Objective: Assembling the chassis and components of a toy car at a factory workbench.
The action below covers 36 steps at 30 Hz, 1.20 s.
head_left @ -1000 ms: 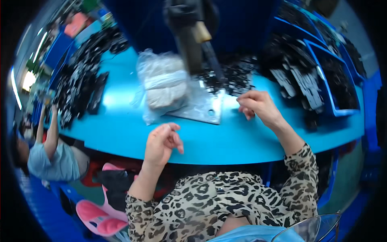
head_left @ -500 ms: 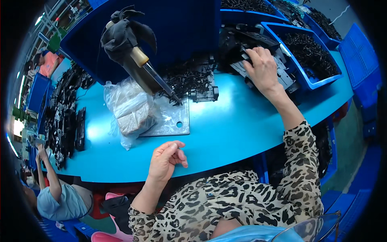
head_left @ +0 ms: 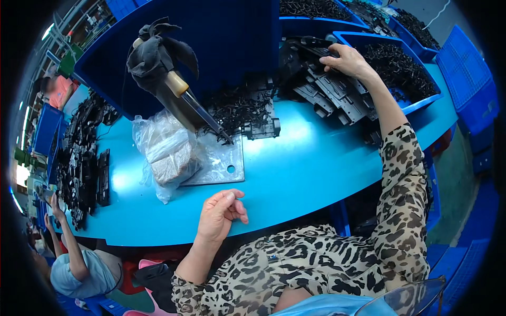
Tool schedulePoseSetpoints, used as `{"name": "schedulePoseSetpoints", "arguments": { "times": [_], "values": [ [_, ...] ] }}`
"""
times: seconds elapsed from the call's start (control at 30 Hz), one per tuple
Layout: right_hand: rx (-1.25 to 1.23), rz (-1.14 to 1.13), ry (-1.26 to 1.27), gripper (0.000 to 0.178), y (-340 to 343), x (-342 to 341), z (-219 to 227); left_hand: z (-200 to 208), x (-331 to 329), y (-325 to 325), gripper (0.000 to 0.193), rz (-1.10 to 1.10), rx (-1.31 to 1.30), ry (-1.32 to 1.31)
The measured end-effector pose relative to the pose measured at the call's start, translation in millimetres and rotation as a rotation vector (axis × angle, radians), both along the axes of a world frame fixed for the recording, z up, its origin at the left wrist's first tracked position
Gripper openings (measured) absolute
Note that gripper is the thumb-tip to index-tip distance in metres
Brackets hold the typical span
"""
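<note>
My right hand [head_left: 345,60] reaches to the back right, its fingers closed at the upper edge of a black plastic part [head_left: 308,50] on a heap. Just below that hand lie long, ribbed black plastic frames [head_left: 337,95], overlapping and tilted. My left hand [head_left: 219,215] hovers by the table's front edge, thumb and fingers curled together; whether anything small is inside is hidden. Beyond it is a grey metal plate [head_left: 219,176] with a round hole, partly under a plastic-wrapped brownish block [head_left: 176,160]. A cloth-wrapped tool [head_left: 176,84] with a yellowish handle and metal shaft slants above the plate.
Loose small black parts [head_left: 232,108] lie behind the plate. A blue bin [head_left: 421,105] of black pieces stands at right, and a large blue bin [head_left: 226,47] at the back. More black parts [head_left: 79,158] cover the table's left side. A co-worker [head_left: 84,268] sits at left.
My right hand has moved up and away from me, off the part it was over, and the black frames below it are now more exposed. My left hand stays curled in nearly the same place.
</note>
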State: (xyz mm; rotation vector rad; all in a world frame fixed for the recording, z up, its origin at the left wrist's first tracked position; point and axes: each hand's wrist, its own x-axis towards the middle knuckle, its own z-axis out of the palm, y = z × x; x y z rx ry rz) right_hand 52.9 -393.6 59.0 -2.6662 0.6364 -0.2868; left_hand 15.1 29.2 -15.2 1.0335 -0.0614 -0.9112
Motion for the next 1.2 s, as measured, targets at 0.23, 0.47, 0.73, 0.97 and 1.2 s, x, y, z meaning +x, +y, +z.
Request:
{"name": "schedulePoseSetpoints", "arguments": {
  "times": [0.23,0.47,0.73,0.97,1.2],
  "values": [
    [-0.069,0.102,-0.11,0.059,2,11,29,-5,-1,3,0.021,0.006,0.007,-0.002],
    [0.166,0.194,-0.119,0.018,-21,43,10,-6,2,0,0.021,0.013,0.0,0.014],
    [-0.046,0.049,-0.825,0.018,-26,14,13,-7,2,2,0.021,0.007,-0.004,0.002],
    [0.028,0.111,-1.119,0.017,13,-48,36,-8,2,-3,0.021,0.013,-0.001,0.003],
    [-0.164,0.447,-0.978,0.016,42,-106,21,0,-5,-20,0.022,-0.044,0.034,0.092]
  ]
}}
